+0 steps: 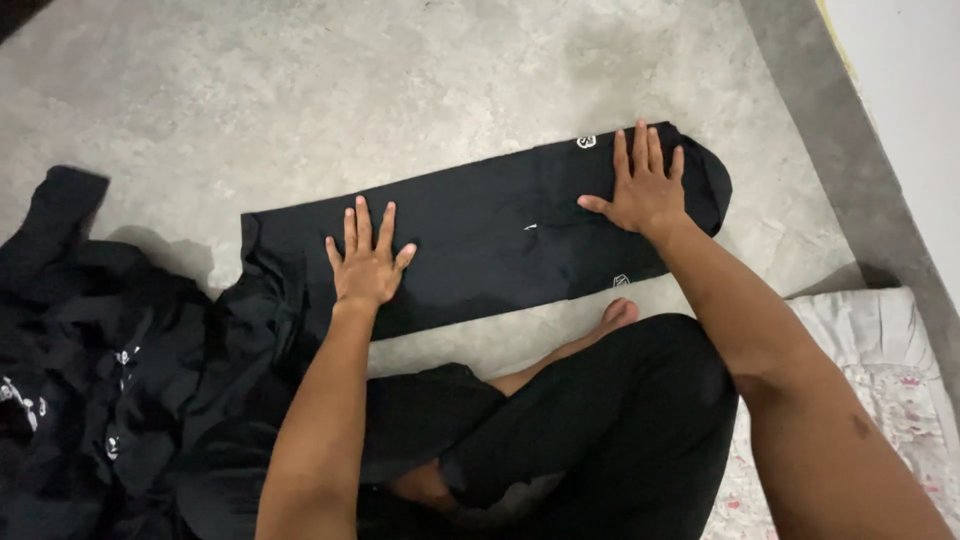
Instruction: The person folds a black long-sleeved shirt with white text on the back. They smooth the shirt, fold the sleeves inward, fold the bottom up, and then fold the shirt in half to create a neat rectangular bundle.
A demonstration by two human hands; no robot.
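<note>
A black garment [480,235] lies folded into a long strip on the grey concrete floor, running from lower left to upper right. Small white marks show on it near its right end. My left hand [366,258] lies flat on the strip's left part, fingers spread. My right hand [642,185] presses flat on the right part, close to the rounded end. Neither hand grips anything.
A heap of black clothes [110,370] with small white prints lies at the left. My crossed legs in black trousers [600,420] and a bare foot [617,315] sit just in front of the strip. A pale patterned cushion [890,380] and a wall base [850,130] are at the right.
</note>
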